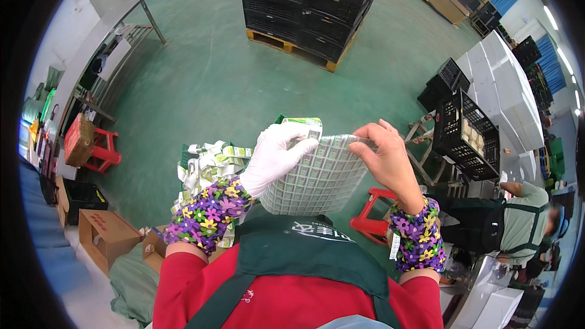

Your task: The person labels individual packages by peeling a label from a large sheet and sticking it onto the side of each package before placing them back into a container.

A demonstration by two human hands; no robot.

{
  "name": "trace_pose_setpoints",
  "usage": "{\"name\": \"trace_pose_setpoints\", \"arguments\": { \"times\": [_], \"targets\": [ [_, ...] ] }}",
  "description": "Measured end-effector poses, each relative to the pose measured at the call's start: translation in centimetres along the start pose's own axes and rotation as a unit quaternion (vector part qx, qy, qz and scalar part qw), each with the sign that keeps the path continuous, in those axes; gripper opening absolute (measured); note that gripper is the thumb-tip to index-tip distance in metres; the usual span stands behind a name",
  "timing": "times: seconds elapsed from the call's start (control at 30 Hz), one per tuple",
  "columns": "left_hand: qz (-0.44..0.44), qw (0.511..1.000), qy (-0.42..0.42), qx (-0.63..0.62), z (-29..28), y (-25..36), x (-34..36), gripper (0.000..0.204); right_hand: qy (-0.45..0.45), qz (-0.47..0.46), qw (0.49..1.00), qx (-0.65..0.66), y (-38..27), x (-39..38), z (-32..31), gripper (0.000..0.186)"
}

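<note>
A translucent sheet of small square stickers [314, 180], laid out in a grid, hangs in front of my apron. My left hand [275, 153], in a white glove, grips its upper left edge with the thumb on the near side. My bare right hand [388, 153] pinches the upper right corner between thumb and fingers. Just beyond the left glove shows a green and white printed label piece [306, 123]; whether the glove also holds it, I cannot tell. Below and left of that hand lies a heap of green and white label strips [210, 167], partly behind my flowered sleeve.
Stacked black crates [298, 9] stand on a wooden pallet [268, 39] ahead. A red stool [372, 216] is close on my right, another [105, 149] at left by a metal table [109, 18]. Cardboard boxes [106, 237] sit lower left. A co-worker [518, 225] is at right, near a black crate [466, 137].
</note>
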State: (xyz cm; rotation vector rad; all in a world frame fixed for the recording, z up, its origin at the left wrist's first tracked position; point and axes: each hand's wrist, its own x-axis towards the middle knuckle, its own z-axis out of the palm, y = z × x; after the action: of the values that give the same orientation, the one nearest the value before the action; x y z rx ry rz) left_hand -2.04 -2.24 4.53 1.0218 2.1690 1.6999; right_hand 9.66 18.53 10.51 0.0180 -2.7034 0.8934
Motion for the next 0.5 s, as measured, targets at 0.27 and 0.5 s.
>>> {"name": "trace_pose_setpoints", "arguments": {
  "times": [0.27,0.5],
  "targets": [
    [0.018,0.997,-0.027,-0.077,0.6,-0.2,0.4,0.02,0.027,-0.009,0.999,-0.034,0.1,-1.2,-0.1,0.011],
    [-0.01,0.996,-0.069,-0.058,0.1,1.1,0.1,0.024,0.029,-0.017,0.999,-0.036,-0.4,-1.1,-0.1,0.006]
  ]
}}
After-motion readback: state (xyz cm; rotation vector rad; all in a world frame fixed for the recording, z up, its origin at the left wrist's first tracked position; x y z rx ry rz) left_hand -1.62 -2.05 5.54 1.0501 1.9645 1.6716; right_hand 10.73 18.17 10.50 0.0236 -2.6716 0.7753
